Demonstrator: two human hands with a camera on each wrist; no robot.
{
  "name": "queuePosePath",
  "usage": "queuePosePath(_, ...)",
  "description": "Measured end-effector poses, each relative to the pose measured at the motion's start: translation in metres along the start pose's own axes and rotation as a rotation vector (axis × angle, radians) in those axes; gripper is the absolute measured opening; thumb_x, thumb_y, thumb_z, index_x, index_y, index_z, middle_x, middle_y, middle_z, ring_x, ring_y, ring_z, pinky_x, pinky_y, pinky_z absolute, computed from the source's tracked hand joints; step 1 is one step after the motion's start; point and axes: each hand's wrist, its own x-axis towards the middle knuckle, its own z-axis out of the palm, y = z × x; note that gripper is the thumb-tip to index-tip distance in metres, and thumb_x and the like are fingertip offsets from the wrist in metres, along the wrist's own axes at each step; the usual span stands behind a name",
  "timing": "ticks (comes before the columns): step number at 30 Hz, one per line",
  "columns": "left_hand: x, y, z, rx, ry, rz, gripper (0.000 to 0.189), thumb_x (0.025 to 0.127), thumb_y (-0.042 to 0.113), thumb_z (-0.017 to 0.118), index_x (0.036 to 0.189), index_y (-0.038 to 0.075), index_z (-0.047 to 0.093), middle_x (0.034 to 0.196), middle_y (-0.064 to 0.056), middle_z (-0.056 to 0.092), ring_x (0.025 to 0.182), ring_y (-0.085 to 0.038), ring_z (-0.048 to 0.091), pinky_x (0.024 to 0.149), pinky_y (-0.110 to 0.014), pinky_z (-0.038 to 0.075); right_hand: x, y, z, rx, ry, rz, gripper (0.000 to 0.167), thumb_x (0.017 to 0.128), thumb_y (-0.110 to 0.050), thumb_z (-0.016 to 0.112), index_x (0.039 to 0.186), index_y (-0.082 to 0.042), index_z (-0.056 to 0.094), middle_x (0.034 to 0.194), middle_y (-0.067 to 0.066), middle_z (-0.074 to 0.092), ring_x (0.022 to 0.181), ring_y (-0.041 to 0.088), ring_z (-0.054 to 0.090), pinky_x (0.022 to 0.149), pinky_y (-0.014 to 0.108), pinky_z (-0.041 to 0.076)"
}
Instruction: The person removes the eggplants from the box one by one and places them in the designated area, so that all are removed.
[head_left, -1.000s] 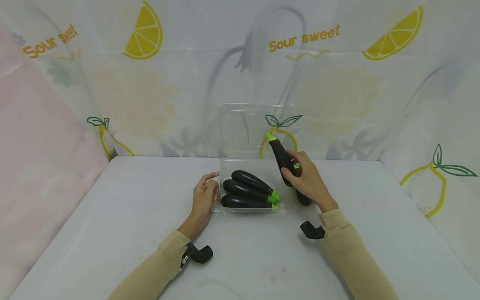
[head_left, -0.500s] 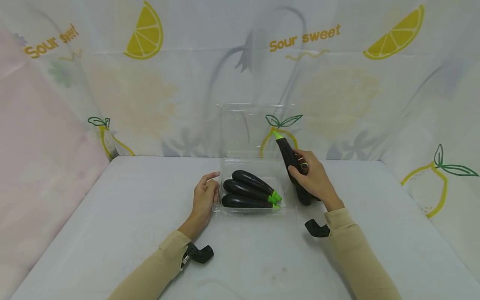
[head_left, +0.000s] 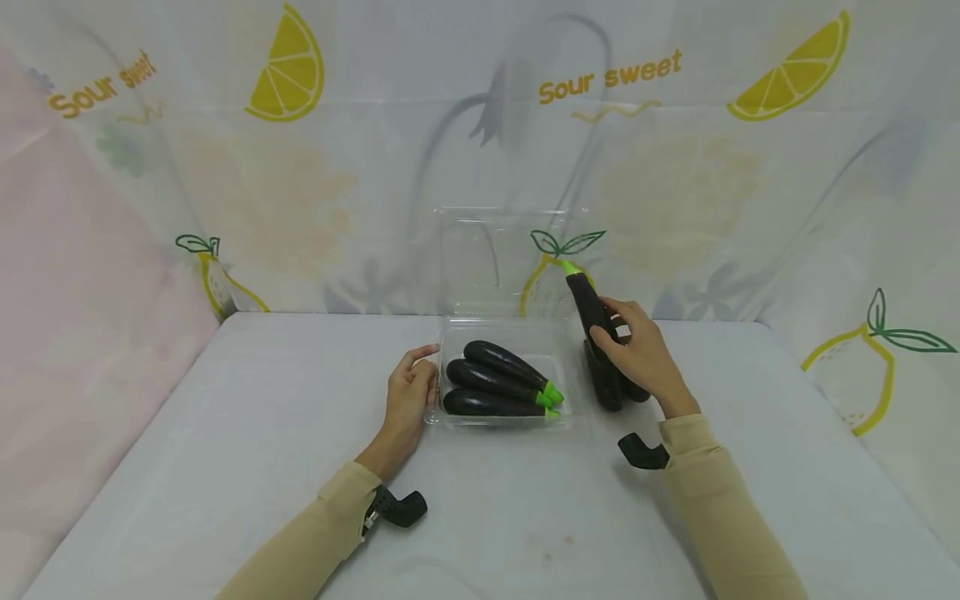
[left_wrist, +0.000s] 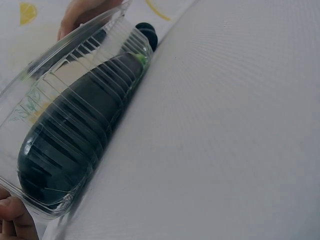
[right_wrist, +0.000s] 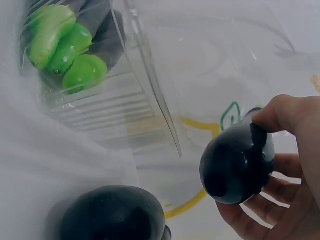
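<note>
In the head view, my right hand (head_left: 637, 346) grips a dark eggplant (head_left: 587, 304) between thumb and fingers, its green stalk pointing up and away. The right wrist view shows the rounded end of that eggplant (right_wrist: 235, 165). Beneath it, right of a clear plastic container (head_left: 495, 423), lies another eggplant (head_left: 602, 387); a further dark end beside it is mostly hidden by my hand. Three eggplants (head_left: 491, 379) lie side by side in the container, green stalks to the right. My left hand (head_left: 408, 396) holds the container's left edge, fingers curled at the rim.
The container's transparent lid (head_left: 487, 262) stands raised at the back against a printed cloth backdrop (head_left: 375, 167). A white cloth covers the table (head_left: 510, 533). A black wrist mount (head_left: 401, 508) sticks out from each sleeve.
My right hand has moved to the right with the eggplant, from over the container's right edge to above the eggplants outside it. The left hand and container have stayed put.
</note>
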Motion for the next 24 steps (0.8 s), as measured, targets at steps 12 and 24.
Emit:
queuePosePath(12,0.001,-0.001,-0.001,-0.015,-0.012,0.011,0.033,0.088,0.0,0.047,0.12,0.005,0.056,0.054,0.009,0.04,0.043,-0.004,0.032,0.042,-0.017,0.026,-0.002,0.005,-0.013,0.005,-0.06,0.114,0.055,0.096,-0.031,0.051,0.144,-0.007,0.035,0.128,0.02,0.047,0.111,0.036,0.051,0.087,0.048,0.046)
queuePosePath(24,0.0,-0.001,0.001,-0.002,-0.01,0.008,0.032,0.088,0.001,0.047,0.118,0.005,0.056,0.054,0.009,0.041,0.045,-0.003,0.032,0.043,-0.017,0.026,-0.005,0.009,-0.022,-0.023,-0.084,0.165,0.056,0.097,-0.034,0.047,0.145,-0.009,0.034,0.128,0.021,0.048,0.113,0.037,0.05,0.079,0.045,0.05)
